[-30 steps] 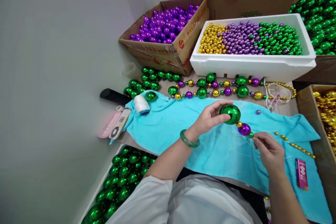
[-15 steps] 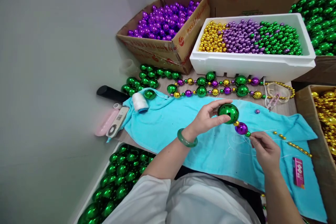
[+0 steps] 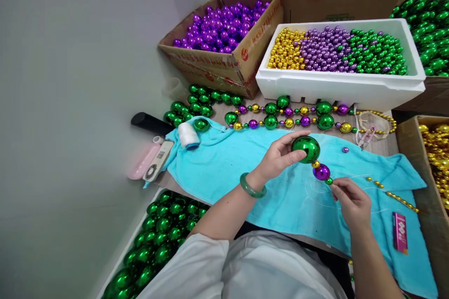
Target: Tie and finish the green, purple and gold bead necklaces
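- Head view, only one I've got. Landmark: the turquoise towel (image 3: 245,168) spread on the surface.
- Left hand (image 3: 277,159) sits over the towel's middle, fingers wrapped round a big green bead (image 3: 306,148), grasping it just off the cloth.
- Right of that bead, same strand: a small gold bead (image 3: 316,164), then a purple bead (image 3: 322,172), then a tiny green bead (image 3: 329,181), all touching in a row.
- Right hand (image 3: 352,201), over the towel's right half, is pinched closed at the strand's end beside the tiny green bead. I read it as gripping the thread; the thread itself is too thin to confirm.
- My read: mid-stringing, beads being seated snug against each other on the line.
- Next move, as I judge it: keep the line taut, pick the next bead, find its hole. Fine aim needed.
- Thin loops of thread (image 3: 315,194) lie on the towel below the strand; snag risk.
- A loose purple bead (image 3: 345,150) rests on the towel right of the green one.
- Beyond the towel's far edge: a finished strand (image 3: 287,119), then the white foam box (image 3: 336,86) of small beads.
- Thread spool (image 3: 188,136) at the towel's left corner.
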`<state>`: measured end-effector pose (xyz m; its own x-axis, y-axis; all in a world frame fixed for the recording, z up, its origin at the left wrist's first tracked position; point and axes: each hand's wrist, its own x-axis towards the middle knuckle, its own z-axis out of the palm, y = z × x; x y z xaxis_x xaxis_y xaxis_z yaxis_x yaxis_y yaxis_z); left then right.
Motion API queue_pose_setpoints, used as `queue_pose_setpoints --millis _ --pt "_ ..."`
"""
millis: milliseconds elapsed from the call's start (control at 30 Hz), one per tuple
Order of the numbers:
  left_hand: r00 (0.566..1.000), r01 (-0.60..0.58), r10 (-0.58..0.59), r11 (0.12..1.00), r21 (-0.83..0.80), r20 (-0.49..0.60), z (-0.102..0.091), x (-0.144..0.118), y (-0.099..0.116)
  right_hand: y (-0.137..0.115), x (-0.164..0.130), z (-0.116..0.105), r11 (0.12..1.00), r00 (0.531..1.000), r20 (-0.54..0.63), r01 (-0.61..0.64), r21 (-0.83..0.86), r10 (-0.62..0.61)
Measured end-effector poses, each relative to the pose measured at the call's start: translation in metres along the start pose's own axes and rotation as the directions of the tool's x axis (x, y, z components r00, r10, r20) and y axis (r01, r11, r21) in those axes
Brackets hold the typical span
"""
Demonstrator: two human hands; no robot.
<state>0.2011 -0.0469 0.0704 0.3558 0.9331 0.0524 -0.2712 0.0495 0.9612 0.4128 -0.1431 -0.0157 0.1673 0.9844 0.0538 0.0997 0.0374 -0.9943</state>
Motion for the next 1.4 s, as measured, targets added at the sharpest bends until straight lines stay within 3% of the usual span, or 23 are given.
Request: queue_pose_setpoints --millis 167,467,567,800,1033,1200,1400 --pt "0.996 0.092 -0.090 0.989 -0.114 0.022 -0.001 0.000 -0.006 0.004 0.003 -0.002 0.998 0.999 0.041 0.005 0.057 -0.007" --pt "0.998 0.066 -0.069 0.984 -0.164 -0.013 0.005 -0.002 -0.011 0.010 -0.004 0.007 0.975 0.991 0.006 -0.129 0.179 0.130" --pt "0.999 0.027 -0.032 0.985 -0.170 -0.022 0.005 -0.001 -0.011 0.008 -0.003 0.007 0.980 0.994 0.009 -0.105 0.170 0.105" --pt "0.992 0.123 -0.127 0.969 -0.216 -0.002 0.005 -0.002 -0.014 0.006 0.001 0.001 0.994 0.999 0.006 -0.041 0.102 0.040" --pt "0.994 0.098 -0.107 0.965 -0.242 -0.025 0.006 -0.002 -0.014 0.000 -0.001 0.001 0.995 0.999 0.005 -0.045 0.090 0.045" --pt "0.998 0.014 -0.025 0.983 -0.185 -0.057 0.004 0.000 -0.011 -0.004 0.000 -0.003 1.000 1.000 -0.011 -0.005 0.013 0.005" --pt "0.988 0.139 -0.151 0.950 -0.281 -0.023 0.001 0.000 -0.012 -0.007 0.002 -0.001 0.999 1.000 0.004 -0.005 0.047 0.005"
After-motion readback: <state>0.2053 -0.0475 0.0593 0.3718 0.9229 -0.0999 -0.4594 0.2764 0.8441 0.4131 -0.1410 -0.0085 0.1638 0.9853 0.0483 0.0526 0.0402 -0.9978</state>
